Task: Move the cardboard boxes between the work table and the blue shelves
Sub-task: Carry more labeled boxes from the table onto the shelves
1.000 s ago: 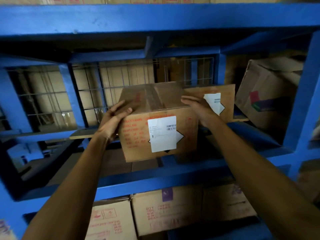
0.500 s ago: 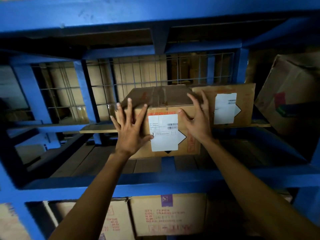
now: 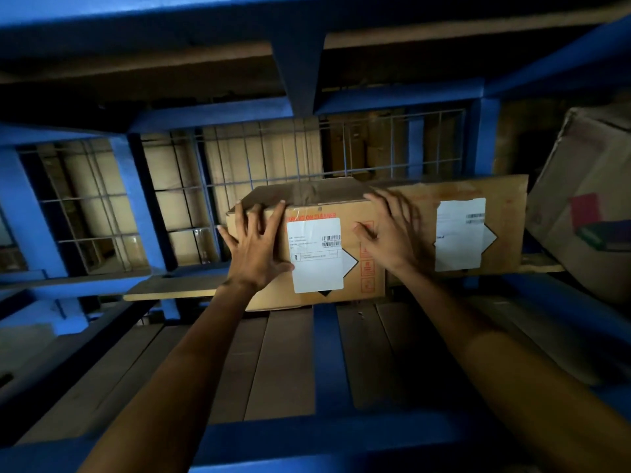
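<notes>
Pressing flat against the front face of a cardboard box (image 3: 307, 254) standing deep on the blue shelf (image 3: 307, 435), touching a second labelled box (image 3: 478, 230) at its right. Spreading the left hand (image 3: 256, 247) beside the white label (image 3: 316, 256), grip wide, clasping nothing. Blurring at the right hand (image 3: 389, 233), fingers splayed on the face, also wide. Leaning at far right, a larger carton (image 3: 580, 213).

One head-worn view looks forward and slightly upward into the blue shelves (image 3: 218, 114), close in, with the cardboard box (image 3: 358, 268) at arm's reach toward 12 o'clock; both forearms enter from 6 o'clock.
</notes>
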